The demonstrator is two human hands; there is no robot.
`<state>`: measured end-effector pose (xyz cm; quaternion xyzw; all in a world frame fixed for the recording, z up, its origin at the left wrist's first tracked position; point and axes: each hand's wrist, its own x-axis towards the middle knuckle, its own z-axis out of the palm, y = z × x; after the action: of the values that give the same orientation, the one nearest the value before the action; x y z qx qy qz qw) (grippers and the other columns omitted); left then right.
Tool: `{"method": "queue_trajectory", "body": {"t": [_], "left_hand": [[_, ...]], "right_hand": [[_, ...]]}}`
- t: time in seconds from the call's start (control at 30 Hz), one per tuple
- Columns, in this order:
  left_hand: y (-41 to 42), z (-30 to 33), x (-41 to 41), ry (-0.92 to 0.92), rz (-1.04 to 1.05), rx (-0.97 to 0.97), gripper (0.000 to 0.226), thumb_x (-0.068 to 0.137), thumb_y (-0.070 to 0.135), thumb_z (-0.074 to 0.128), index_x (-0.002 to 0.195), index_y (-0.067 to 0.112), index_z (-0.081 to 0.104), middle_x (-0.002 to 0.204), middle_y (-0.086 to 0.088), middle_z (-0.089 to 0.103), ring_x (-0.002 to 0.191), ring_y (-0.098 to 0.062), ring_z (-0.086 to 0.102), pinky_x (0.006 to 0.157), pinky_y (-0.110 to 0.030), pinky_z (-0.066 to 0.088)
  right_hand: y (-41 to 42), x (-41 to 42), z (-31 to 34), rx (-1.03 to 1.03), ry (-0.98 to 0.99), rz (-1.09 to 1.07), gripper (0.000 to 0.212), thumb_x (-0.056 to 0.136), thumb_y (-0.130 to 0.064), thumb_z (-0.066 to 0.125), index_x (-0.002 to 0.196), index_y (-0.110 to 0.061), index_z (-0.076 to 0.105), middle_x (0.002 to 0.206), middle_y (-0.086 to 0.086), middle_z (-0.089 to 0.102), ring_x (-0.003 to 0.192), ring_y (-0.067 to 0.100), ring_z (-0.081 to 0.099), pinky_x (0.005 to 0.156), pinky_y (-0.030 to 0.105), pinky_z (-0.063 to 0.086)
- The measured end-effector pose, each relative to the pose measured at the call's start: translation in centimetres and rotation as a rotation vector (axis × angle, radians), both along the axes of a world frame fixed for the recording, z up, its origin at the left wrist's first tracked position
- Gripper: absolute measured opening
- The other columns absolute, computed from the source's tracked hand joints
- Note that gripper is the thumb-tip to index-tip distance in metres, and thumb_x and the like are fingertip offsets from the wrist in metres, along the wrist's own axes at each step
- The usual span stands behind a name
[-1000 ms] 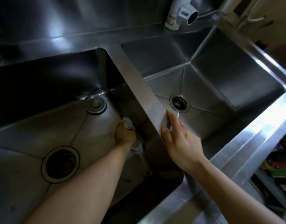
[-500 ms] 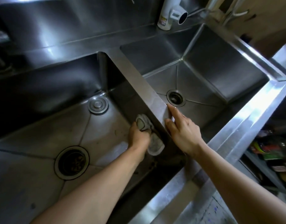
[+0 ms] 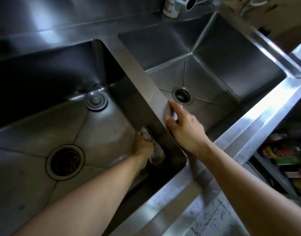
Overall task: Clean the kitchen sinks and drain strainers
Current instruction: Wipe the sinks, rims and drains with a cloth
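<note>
Our left hand (image 3: 143,147) grips a grey cloth (image 3: 155,150) against the left sink (image 3: 126,106) wall; our right hand (image 3: 185,128) rests open-fingered on the divider (image 3: 146,86).

Left sink (image 3: 35,126) and right sink (image 3: 214,68) side by side, divider (image 3: 137,79) between. Left sink: drain (image 3: 65,162) near front, stopper (image 3: 95,101) behind it, cloth (image 3: 153,147) against divider wall. Right sink: strainer (image 3: 182,95) at centre. Bottle (image 3: 171,6) on ledge behind.
</note>
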<state>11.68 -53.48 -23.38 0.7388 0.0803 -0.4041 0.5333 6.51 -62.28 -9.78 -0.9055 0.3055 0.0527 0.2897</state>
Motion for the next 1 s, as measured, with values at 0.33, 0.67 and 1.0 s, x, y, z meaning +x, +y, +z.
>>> {"method": "queue_trajectory", "body": {"t": [0.33, 0.67, 1.0], "left_hand": [[0.3, -0.2, -0.5, 0.066, -0.084, 0.029, 0.039, 0.088, 0.007, 0.059, 0.126, 0.005, 0.050, 0.119, -0.017, 0.059, 0.113, -0.033, 0.055, 0.101, -0.041, 0.043], [2.8, 10.4, -2.1, 0.096, -0.223, -0.340, 0.043, 0.085, -0.004, 0.062, 0.123, 0.013, 0.052, 0.113, -0.012, 0.064, 0.105, -0.025, 0.062, 0.094, -0.040, 0.051], [1.3, 5.9, -2.4, 0.039, -0.240, -0.125, 0.024, 0.085, -0.012, 0.045, 0.079, 0.008, 0.057, 0.082, -0.016, 0.062, 0.085, -0.026, 0.061, 0.084, -0.039, 0.051]], "right_hand": [[0.3, 0.2, -0.7, -0.107, -0.025, -0.034, 0.042, 0.098, -0.042, 0.036, 0.139, -0.039, 0.030, 0.137, -0.001, 0.051, 0.116, 0.027, 0.052, 0.088, 0.039, 0.039], [0.4, -0.2, 1.3, 0.190, -0.027, -0.160, 0.043, 0.096, -0.022, 0.044, 0.136, -0.038, 0.047, 0.131, -0.001, 0.057, 0.122, 0.022, 0.050, 0.105, 0.044, 0.037], [0.3, 0.2, 0.8, 0.117, -0.010, -0.141, 0.040, 0.097, -0.026, 0.040, 0.136, -0.037, 0.041, 0.133, 0.002, 0.055, 0.119, 0.026, 0.052, 0.101, 0.045, 0.040]]}}
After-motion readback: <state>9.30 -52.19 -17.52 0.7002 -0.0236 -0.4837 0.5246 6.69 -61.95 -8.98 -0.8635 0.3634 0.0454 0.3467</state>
